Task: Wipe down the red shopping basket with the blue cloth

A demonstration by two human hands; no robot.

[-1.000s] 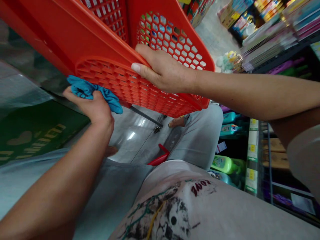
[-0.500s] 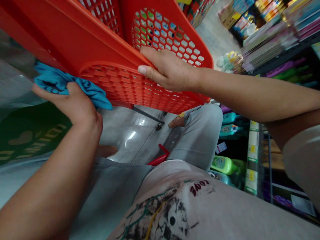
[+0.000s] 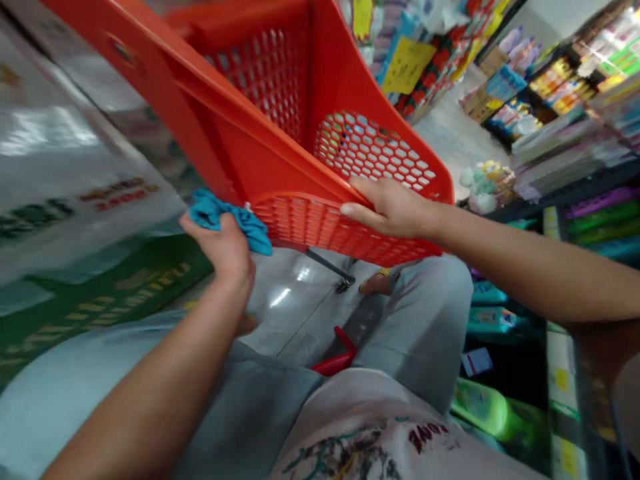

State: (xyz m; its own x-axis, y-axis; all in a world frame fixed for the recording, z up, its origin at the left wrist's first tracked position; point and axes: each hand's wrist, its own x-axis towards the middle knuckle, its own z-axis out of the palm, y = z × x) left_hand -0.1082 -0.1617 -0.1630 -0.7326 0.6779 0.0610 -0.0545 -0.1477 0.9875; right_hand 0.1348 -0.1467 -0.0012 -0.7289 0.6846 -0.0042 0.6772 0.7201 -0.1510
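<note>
While the left hand (image 3: 223, 248) holds cloth (image 3: 209, 208), the right (image 3: 397, 208) grips a basket (image 3: 273, 167).

Light is moderate and cool, apparently from overhead: the grey floor (image 3: 283, 337) throws back short white streaks near the centre, and plastic-wrapped packages (image 3: 75, 160) at upper left carry pale glare. The goods (image 3: 620, 50) at far upper right are brightest, partly washed out. Deep shadow fills the shelf recess (image 3: 520, 350) at lower right. Smearing softens the whole frame, clearly in the printed lettering at left and on the shirt (image 3: 427, 437); the blue cloth (image 3: 207, 209) has fuzzy edges, while honeycomb holes in the red basket (image 3: 250, 163) read better. Wide-angle distortion stretches shapes toward the borders.
</note>
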